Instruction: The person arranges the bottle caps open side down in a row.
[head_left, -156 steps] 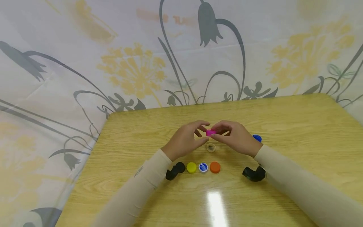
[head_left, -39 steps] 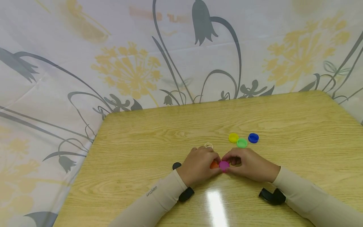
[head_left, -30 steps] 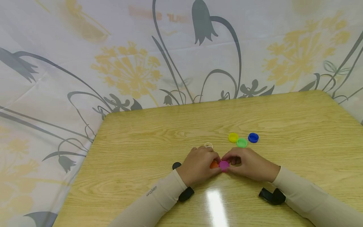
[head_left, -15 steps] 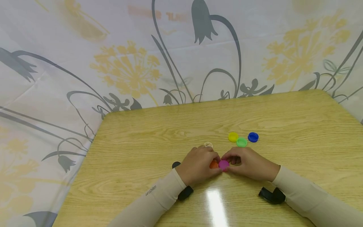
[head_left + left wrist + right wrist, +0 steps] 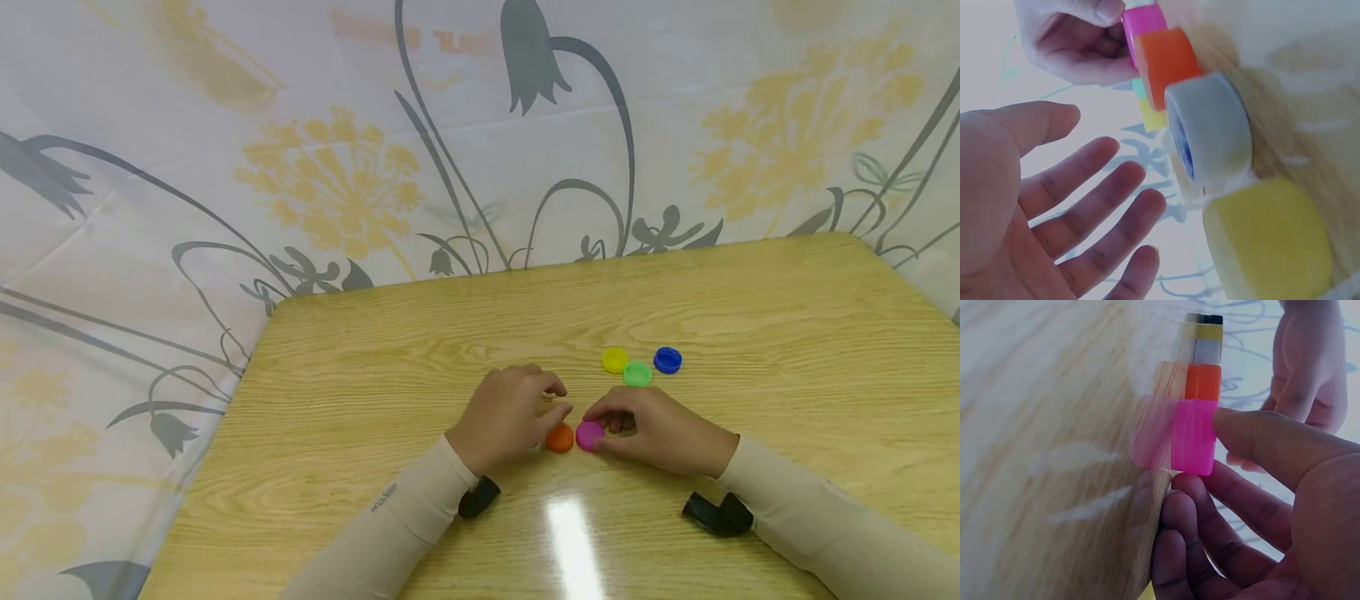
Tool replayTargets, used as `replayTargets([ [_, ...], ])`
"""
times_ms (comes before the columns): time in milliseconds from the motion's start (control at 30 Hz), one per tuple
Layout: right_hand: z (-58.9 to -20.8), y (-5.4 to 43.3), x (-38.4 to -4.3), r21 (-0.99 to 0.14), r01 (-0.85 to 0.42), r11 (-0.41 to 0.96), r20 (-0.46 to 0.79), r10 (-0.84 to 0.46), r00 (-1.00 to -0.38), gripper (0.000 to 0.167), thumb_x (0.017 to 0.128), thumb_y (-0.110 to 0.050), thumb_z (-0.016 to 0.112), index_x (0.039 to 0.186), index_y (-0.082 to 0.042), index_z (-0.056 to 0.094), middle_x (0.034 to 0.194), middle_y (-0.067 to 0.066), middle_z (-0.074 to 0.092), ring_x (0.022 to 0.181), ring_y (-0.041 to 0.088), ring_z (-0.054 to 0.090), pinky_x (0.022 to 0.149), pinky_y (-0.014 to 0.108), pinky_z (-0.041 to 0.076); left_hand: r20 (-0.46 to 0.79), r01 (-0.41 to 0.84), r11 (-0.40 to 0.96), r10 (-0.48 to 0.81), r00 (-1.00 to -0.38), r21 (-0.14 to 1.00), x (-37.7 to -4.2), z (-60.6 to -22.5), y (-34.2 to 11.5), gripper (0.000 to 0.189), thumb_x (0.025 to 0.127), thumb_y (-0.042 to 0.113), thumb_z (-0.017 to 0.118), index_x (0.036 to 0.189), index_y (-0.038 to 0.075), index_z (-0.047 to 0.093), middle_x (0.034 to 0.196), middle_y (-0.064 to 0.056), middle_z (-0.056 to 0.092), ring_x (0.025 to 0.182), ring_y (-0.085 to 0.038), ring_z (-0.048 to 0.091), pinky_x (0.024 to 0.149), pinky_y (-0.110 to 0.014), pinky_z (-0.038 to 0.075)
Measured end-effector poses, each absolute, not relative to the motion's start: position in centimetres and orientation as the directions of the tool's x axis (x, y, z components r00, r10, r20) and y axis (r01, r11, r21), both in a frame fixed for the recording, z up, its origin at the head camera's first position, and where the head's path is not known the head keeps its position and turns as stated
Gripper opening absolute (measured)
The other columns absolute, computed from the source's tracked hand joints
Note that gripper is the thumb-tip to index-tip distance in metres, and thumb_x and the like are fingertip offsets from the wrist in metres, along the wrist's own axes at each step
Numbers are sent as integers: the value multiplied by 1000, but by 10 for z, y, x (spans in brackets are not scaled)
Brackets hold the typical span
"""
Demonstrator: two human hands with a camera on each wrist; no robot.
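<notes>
A pink bottle cap [image 5: 590,436] lies on the table at the right end of a row of caps. My right hand [image 5: 660,429] pinches it between thumb and fingers, as the right wrist view shows from the side. Left of it sits an orange bottle cap [image 5: 559,438], a narrow gap between them in the head view. My left hand [image 5: 506,417] is above the row with its fingers spread and nothing in them. Under it, a white cap [image 5: 1219,128] and a yellow cap [image 5: 1272,244] show in the left wrist view. A black cap [image 5: 1213,319] ends the row.
Behind the right hand lie a second yellow cap [image 5: 615,360], a green cap [image 5: 637,373] and a blue cap [image 5: 667,360]. The wooden table [image 5: 390,350] ends at a flower-patterned curtain [image 5: 480,125]. A black wrist camera [image 5: 717,514] sticks out under the right forearm.
The pink cap came down from mid-air to the row's right end; a yellow and a green cap now lie behind. Just now the left hand let go, lifting back and left; the right stays.
</notes>
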State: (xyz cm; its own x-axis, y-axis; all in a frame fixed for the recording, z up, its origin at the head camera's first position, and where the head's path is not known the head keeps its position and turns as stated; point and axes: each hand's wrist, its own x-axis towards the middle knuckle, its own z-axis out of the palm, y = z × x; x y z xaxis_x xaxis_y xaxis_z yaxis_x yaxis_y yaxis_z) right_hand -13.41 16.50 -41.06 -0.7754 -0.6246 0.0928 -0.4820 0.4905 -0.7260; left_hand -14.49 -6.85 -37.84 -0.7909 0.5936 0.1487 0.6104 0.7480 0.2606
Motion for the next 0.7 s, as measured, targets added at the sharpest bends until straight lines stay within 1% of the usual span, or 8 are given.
replayTargets([
  [200,-410,164,-134,-712,-488,505,91,-623,-777,23,90,-20,76,109,-6,72,92,-6,66,80,0,55,71,21,52,161,580,773,558,-814,258,-148,-377,-73,24,97,35,66,108,16,75,104,1,75,96,-17,70,87,-36,56],
  [333,-410,164,-134,-704,-491,512,90,-622,-778,24,90,-20,76,109,-7,72,92,-7,66,80,0,54,71,21,52,144,565,785,547,-825,254,-149,-378,-74,25,97,36,66,110,16,74,106,0,74,99,-18,69,89,-39,55],
  [533,-409,165,-137,-715,-476,513,68,-626,-777,26,92,-18,73,113,-4,70,94,-6,67,80,0,56,70,22,52,115,540,799,530,-840,264,-149,-379,-75,26,97,37,66,112,17,73,108,0,73,101,-19,68,90,-41,54],
  [700,-406,163,-141,-697,-465,545,59,-603,-795,25,95,-21,69,115,-5,70,93,-8,67,81,0,58,72,22,53,103,529,811,521,-847,251,-151,-382,-75,27,96,37,67,114,18,73,111,0,73,102,-20,69,90,-40,55],
])
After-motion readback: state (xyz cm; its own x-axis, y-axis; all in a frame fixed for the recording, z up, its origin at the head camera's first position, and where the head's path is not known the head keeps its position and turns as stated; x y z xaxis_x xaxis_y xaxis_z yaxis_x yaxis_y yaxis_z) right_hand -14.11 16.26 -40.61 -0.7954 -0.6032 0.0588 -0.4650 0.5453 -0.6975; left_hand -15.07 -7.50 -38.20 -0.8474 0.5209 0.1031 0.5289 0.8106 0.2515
